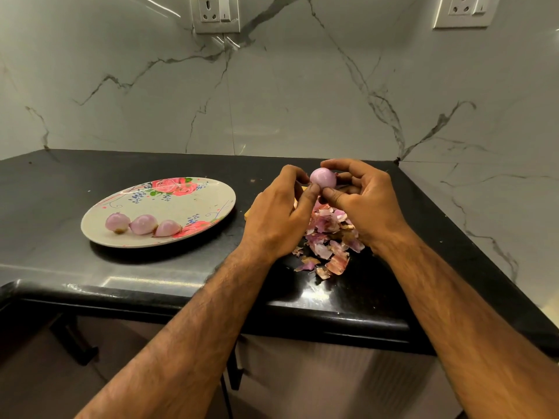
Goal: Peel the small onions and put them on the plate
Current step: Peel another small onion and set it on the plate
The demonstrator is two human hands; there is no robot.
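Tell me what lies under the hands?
A heap of onion skins on the black counter. The left hand and right hand, holding an onion, cover part of it and most of an unidentifiable yellowish thing.

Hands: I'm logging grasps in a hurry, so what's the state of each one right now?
Left hand: pinches the onion between thumb and fingertips.
Right hand: grips the same onion, fingers curled round it.
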